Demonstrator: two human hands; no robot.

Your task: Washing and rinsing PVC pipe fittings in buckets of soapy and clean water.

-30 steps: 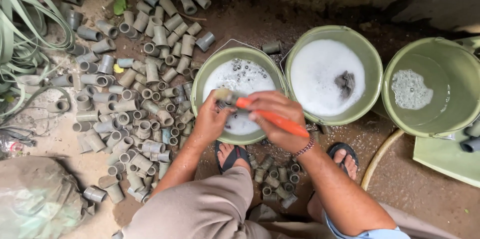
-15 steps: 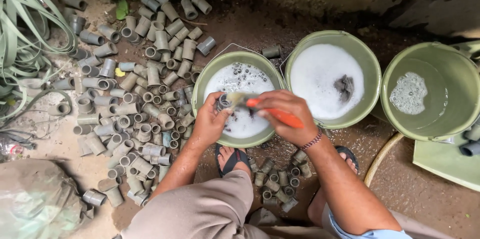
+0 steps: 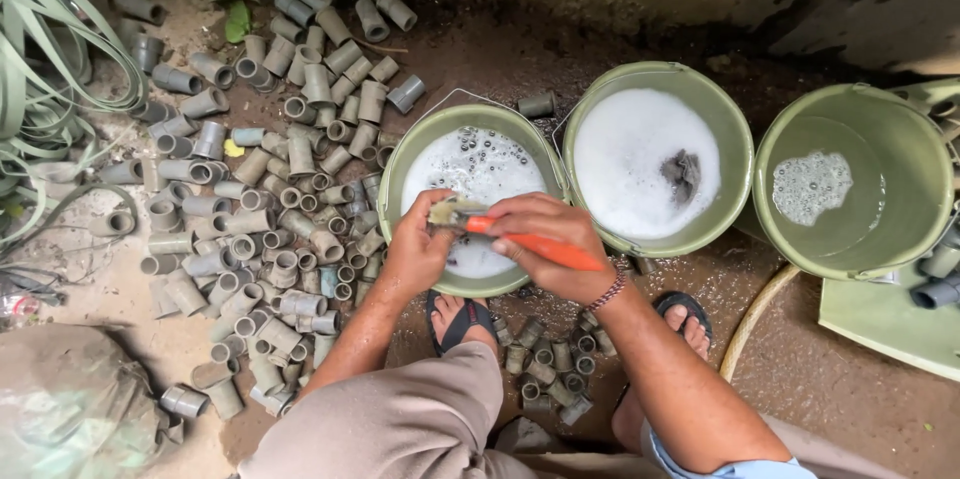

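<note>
My left hand (image 3: 418, 251) grips a small grey pipe fitting (image 3: 447, 213) over the left green bucket (image 3: 400, 164), which holds soapy water. My right hand (image 3: 548, 239) is closed on an orange-handled brush (image 3: 535, 247), with the brush head against the fitting. Both hands hover above the near rim of that bucket. My feet in sandals show below the hands.
A large spread of grey pipe fittings (image 3: 260, 189) covers the ground at the left. A few more fittings (image 3: 545, 364) lie between my feet. A middle bucket (image 3: 735, 154) holds foam and a dark rag; a right bucket (image 3: 900, 139) holds a little water. Coiled green strips (image 3: 50, 69) lie far left.
Both hands stay over the left bucket while the brush shifts slightly against the fitting. The view has moved a little; nothing was picked up or let go.
</note>
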